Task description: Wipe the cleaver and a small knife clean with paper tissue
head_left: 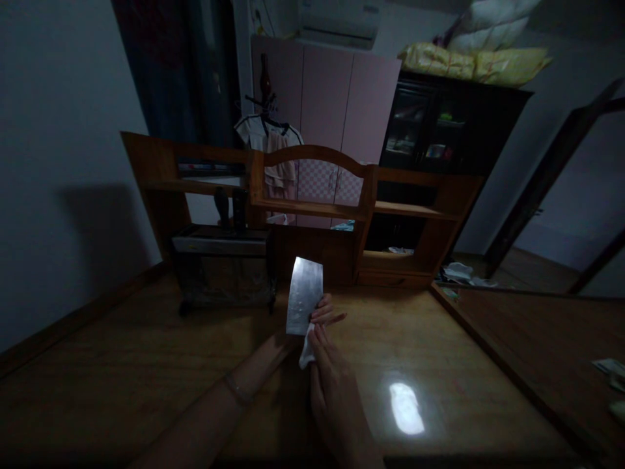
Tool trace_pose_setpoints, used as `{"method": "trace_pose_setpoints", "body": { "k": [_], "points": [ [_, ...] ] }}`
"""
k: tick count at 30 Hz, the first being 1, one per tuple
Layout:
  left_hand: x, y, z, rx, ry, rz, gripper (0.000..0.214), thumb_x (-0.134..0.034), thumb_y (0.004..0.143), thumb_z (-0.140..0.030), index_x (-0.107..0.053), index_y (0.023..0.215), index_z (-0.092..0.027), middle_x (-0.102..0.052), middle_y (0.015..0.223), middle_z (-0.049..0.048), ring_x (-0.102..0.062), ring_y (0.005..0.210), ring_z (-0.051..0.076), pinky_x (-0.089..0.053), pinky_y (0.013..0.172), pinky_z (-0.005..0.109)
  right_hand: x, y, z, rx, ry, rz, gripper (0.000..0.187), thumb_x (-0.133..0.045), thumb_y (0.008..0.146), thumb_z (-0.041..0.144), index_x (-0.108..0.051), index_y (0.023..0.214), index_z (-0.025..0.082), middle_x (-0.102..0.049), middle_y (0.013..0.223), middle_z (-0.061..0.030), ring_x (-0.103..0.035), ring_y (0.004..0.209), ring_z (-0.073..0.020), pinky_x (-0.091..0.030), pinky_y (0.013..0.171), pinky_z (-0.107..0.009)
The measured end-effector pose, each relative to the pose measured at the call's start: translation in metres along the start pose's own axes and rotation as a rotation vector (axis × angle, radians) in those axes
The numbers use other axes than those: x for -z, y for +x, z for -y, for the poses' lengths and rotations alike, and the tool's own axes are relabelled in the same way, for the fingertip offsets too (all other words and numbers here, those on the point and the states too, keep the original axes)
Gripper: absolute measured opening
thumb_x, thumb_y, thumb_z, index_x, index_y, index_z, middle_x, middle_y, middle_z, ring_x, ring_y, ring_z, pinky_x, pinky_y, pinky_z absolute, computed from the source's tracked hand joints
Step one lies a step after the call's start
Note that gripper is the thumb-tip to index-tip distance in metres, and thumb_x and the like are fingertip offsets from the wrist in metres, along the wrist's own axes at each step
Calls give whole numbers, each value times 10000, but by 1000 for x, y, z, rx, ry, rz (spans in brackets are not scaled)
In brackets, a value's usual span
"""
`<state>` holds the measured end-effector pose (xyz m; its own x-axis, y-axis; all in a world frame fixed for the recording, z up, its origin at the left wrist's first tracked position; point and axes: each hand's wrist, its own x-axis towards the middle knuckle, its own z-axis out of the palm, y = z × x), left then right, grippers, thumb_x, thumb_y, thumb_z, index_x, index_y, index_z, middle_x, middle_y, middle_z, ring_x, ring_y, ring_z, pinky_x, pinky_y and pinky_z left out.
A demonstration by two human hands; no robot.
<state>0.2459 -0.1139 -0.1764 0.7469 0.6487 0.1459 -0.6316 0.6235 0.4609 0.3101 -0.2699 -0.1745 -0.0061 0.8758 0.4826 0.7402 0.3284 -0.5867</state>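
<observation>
Cleaver (pixel 303 296) is upright above the bench (pixel 415 339), between the hands, blade in front of the left hand (pixel 322 309) and just beyond the right hand (pixel 334 378); left fingers curl round the blade's right side, seemingly gripping it, palm hidden; right hand is nearly closed, pinching a white cloth (pixel 306 352) by the blade's lower right corner; cleaver likely heavy-ish, stiff, smooth and slippery, sharp edge; best held by the handle, not visible here; cloth looks soft, light

The cleaver (pixel 303 293) hides most of the left hand (pixel 321 310).
</observation>
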Motion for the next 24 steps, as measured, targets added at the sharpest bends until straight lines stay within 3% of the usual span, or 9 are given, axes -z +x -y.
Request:
{"method": "trace_pose_setpoints", "body": {
  "k": [6, 13, 19, 24],
  "points": [
    [3, 0, 1, 64, 30, 19, 271, -487, 920, -384, -571, 893, -128, -557, 732, -9, -513, 578, 80, -471, 575, 240, 0, -6, -3, -7, -43, 8, 565, -337, 864, 51, -357, 1416, 170, -362, 1470, -100, -316, 1361, -216, -344, 1094, -457],
    [4, -2, 0, 87, 46, 30, 267, -521, 909, -340, -572, 1074, -137, -605, 990, 59, -597, 786, 130, -526, 679, 293, 4, -12, -4, 5, -19, -32, 522, -347, 863, 54, -437, 1362, 179, -483, 1388, -100, -404, 1313, -221, -373, 1071, -440],
    [7, 11, 1, 111, 38, 47, 288, -492, 915, -399, -576, 936, -124, -577, 776, 6, -529, 593, 80, -471, 558, 231, 9, -7, 0, -73, 121, -90, 451, -343, 896, 103, -489, 1311, 202, -555, 1315, -90, -514, 1214, -215, -432, 996, -381],
    [13, 11, 4, 96, 15, 52, 343, -422, 932, -417, -498, 722, -157, -392, 514, -44, -386, 424, 83, -415, 508, 243, 16, -12, 4, -266, 372, -144, 386, -352, 940, 213, -543, 1274, 250, -623, 1229, -30, -559, 1156, -195, -452, 955, -324]
  ]
}}
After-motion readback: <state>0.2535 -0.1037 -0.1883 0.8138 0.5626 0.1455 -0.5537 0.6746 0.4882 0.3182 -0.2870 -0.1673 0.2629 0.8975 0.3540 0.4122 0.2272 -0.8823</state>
